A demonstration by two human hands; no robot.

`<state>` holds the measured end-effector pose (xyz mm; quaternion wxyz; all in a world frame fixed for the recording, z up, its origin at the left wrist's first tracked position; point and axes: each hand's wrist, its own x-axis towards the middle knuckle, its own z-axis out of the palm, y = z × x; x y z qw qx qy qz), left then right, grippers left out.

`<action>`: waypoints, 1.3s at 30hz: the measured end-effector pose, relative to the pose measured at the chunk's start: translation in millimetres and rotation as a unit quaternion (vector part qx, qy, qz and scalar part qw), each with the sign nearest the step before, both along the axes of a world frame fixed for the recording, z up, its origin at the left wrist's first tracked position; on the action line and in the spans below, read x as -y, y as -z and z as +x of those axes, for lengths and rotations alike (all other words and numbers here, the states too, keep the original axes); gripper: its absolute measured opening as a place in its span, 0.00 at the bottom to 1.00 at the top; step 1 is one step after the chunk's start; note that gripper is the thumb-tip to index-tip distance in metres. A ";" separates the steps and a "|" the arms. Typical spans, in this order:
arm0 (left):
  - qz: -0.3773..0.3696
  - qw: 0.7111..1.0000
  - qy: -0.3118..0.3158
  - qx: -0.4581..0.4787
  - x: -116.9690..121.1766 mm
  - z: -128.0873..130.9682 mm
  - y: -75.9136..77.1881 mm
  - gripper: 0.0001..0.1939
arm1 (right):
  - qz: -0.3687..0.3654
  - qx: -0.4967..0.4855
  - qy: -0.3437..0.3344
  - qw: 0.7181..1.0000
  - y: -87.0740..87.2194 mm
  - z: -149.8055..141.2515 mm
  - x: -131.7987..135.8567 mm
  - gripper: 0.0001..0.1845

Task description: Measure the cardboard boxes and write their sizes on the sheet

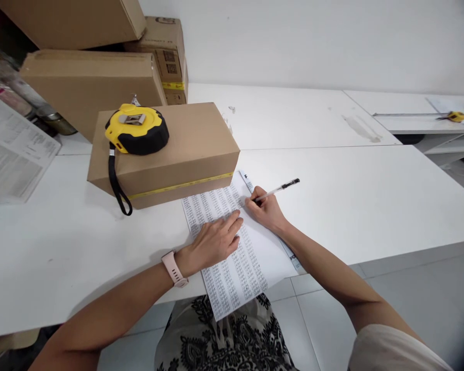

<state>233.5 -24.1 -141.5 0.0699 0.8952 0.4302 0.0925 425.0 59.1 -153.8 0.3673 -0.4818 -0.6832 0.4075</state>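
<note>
Right hand point(266, 210) grip closed on pen point(279, 189), tip on sheet point(232, 268); left hand point(215, 239) flat, open, pinning sheet overhanging near counter point(355, 201) edge. Box point(185, 149) just behind; open counter rightward.

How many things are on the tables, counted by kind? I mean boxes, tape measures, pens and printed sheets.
Boxes: 4
Tape measures: 2
Pens: 1, held in the right hand
Printed sheets: 2; the left hand rests on the first
Total: 9
</note>
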 end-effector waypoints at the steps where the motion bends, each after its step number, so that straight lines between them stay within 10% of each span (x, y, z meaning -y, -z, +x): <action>1: 0.000 1.000 -0.001 0.000 -0.1 0.0 0.1 0.21 | 0.000 -0.002 0.001 1.000 0.0 -0.4 0.2 0.12; 15: -0.014 1.000 -0.008 -0.017 0.1 0.4 -2.7 0.22 | 0.004 -0.148 0.045 0.988 -0.7 19.1 -20.9 0.15; 39: -0.017 1.000 -0.014 -0.017 0.3 1.4 -5.5 0.21 | -0.018 -0.065 -0.028 0.997 4.6 6.7 -7.1 0.16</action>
